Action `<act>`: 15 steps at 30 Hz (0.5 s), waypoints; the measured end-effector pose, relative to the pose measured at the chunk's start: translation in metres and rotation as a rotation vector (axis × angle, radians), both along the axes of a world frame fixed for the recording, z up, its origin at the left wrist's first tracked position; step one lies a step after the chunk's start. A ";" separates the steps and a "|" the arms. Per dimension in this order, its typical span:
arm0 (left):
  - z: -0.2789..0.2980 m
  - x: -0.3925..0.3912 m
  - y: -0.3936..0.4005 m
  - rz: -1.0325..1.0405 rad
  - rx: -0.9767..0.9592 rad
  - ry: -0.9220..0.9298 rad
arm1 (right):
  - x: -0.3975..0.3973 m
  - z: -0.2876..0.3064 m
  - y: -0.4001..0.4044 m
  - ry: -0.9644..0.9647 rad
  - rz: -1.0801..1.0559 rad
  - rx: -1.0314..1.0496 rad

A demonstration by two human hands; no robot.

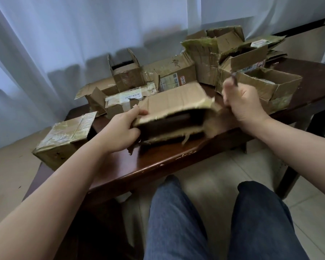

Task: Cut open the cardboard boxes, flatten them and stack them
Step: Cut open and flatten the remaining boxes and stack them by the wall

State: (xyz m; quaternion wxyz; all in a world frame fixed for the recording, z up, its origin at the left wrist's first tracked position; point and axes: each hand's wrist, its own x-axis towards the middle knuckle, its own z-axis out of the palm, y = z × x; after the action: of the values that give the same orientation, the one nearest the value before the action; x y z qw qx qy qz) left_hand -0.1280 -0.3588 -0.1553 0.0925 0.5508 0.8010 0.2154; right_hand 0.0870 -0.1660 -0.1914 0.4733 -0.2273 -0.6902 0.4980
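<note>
Count: one box in your hands, one taped box (64, 136) standing alone at the table's left corner, at least three opened boxes along the far left side, and a heap of torn boxes (233, 59) at far right, too overlapped to number. The held box (174, 111) lies on its side near the table's front edge, open end toward you, edges ragged. Your left hand (120, 130) grips its left end, thumb on the top panel, fingers curled under the wall. Your right hand (242, 102) is closed in a fist at the box's right corner, around a thin dark tool (234, 80), possibly a blade; motion blur hides the detail. An open-topped box (270, 85) sits just behind that fist. Surface: dark, glossy wooden table (176, 158), its front edge chipped. Room: pale curtain behind, tiled floor, your knees in blue trousers below the table edge.
</note>
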 end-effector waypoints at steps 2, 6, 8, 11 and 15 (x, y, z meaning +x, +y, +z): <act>-0.002 -0.002 -0.002 -0.012 -0.013 0.047 | -0.003 0.011 0.001 0.137 0.008 -0.192; -0.001 -0.009 -0.012 -0.046 0.015 -0.006 | -0.011 0.014 0.025 -0.101 -0.133 -0.192; 0.002 -0.014 -0.017 -0.056 0.025 -0.054 | -0.019 0.013 0.030 -0.189 -0.111 -0.174; 0.002 -0.016 -0.022 -0.088 0.023 -0.098 | -0.031 0.014 0.027 -0.317 -0.001 -0.195; 0.002 -0.019 -0.025 -0.096 0.008 -0.124 | -0.047 0.014 0.029 -0.417 0.159 -0.273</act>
State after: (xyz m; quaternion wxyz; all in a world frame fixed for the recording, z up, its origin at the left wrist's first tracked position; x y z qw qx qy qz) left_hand -0.1471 -0.3837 -0.1536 0.1499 0.5747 0.7655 0.2476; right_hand 0.0404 -0.1375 -0.1770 0.2453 -0.3316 -0.7150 0.5644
